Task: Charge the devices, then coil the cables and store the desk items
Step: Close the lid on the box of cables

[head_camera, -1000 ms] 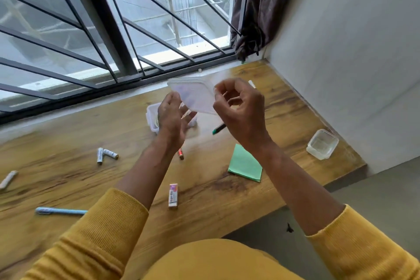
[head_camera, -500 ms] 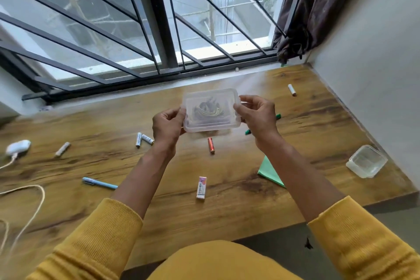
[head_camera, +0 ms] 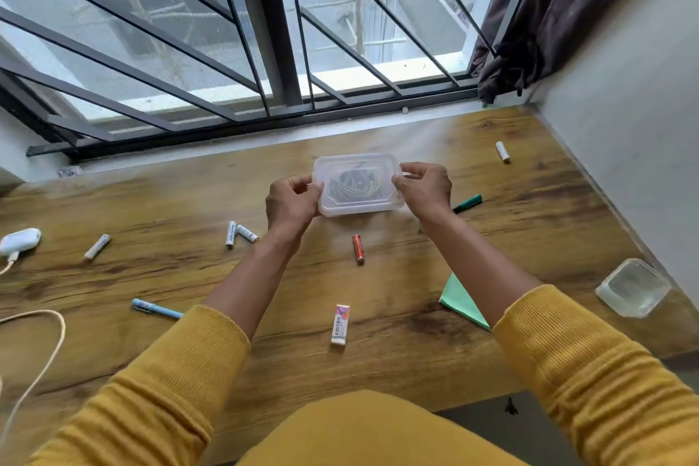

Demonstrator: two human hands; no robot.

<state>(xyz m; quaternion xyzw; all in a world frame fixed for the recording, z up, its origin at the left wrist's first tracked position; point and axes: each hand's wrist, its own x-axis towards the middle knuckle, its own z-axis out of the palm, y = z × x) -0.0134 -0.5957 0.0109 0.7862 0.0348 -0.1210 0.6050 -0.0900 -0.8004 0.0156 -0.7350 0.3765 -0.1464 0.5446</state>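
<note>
I hold a small clear plastic box (head_camera: 357, 183) with its lid on, just above the wooden desk (head_camera: 529, 231). Dark coiled bands or cables show through the lid. My left hand (head_camera: 291, 204) grips its left end and my right hand (head_camera: 425, 189) grips its right end. Loose on the desk lie an orange battery (head_camera: 358, 248), two white batteries (head_camera: 238, 233), another white battery (head_camera: 97, 246), one more (head_camera: 502, 152) at the far right, an eraser (head_camera: 340, 324), a blue pen (head_camera: 157, 309), a green marker (head_camera: 468, 203) and a green notepad (head_camera: 461, 302).
A second clear box (head_camera: 632, 287) sits near the desk's right front corner. A white charger (head_camera: 20, 240) with a cream cable (head_camera: 41, 359) lies at the left edge. Window bars stand behind the desk, a wall on the right, a dark curtain (head_camera: 559, 11) in the corner.
A second ago I held the lid up, apart from the box on the desk. Now the lid sits on the box and both hands hold the closed box lower. My view has shifted left.
</note>
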